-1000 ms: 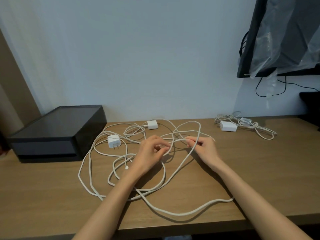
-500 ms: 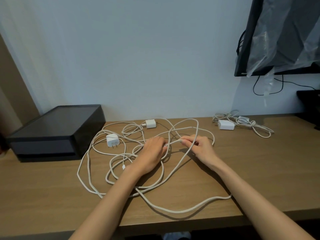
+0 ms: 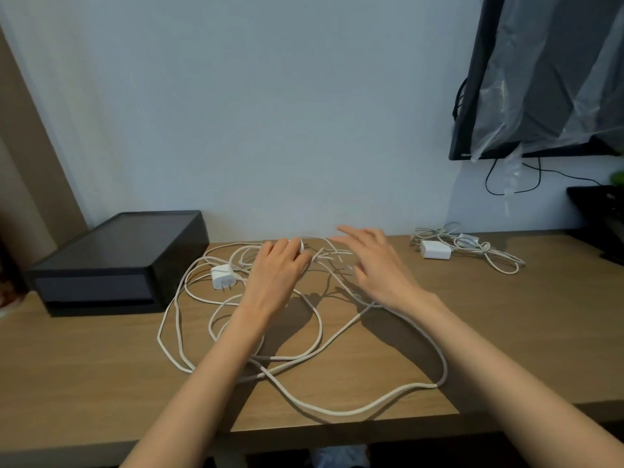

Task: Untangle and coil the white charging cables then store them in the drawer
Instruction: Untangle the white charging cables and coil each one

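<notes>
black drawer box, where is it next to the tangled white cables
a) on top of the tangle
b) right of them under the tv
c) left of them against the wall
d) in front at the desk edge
c: the black drawer box sits at the desk's left against the wall, left of the tangled white cables.

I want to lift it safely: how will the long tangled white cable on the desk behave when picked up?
The tangled white cable looks floppy: it lies in loose curves, so it would likely sag and trail. Its loops cross each other, so pulling may tighten snags. The plug adapter on it would probably dangle and swing.
</notes>
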A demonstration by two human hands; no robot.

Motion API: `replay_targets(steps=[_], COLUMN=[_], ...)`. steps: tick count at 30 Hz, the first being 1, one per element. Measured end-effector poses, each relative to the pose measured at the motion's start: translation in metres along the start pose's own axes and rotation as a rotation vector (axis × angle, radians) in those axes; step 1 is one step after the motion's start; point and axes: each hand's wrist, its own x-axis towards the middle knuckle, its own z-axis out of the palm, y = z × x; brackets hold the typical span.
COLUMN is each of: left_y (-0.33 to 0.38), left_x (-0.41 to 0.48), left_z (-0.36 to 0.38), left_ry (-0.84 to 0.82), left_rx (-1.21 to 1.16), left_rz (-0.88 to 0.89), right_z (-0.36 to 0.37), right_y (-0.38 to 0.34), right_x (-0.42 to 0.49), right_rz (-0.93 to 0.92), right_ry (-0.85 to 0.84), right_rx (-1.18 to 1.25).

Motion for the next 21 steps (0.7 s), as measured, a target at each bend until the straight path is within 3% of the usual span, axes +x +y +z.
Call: replay_targets(steps=[4, 7, 12, 17, 21], left_y=[-0.008, -0.011, -0.024, -0.040, -0.053], left_x=[0.007, 0.008, 0.004, 0.005, 0.018], left_z=[-0.013, -0.020, -0.017, -0.022, -0.030], left_ry=[0.054, 0.063, 0.070, 0.126, 0.240], left_rx=[0.053, 0.022, -0.193, -0.602, -0.791], left_rz=[0.084, 0.116, -0.226, -0.723, -0.840], right_z=[0.003, 0.008, 0.013, 0.012, 0.003], right_y=[-0.014, -0.014, 0.000, 0.017, 0.014], right_x=[0.017, 0.024, 0.020, 0.009, 0.014], right_rz=[0.031, 0.118, 0.136, 0.228, 0.255], right_ry=[-0.231, -0.283, -0.177, -0.243, -0.271], right_rx=[0.031, 0.156, 0.109, -0.055, -0.136])
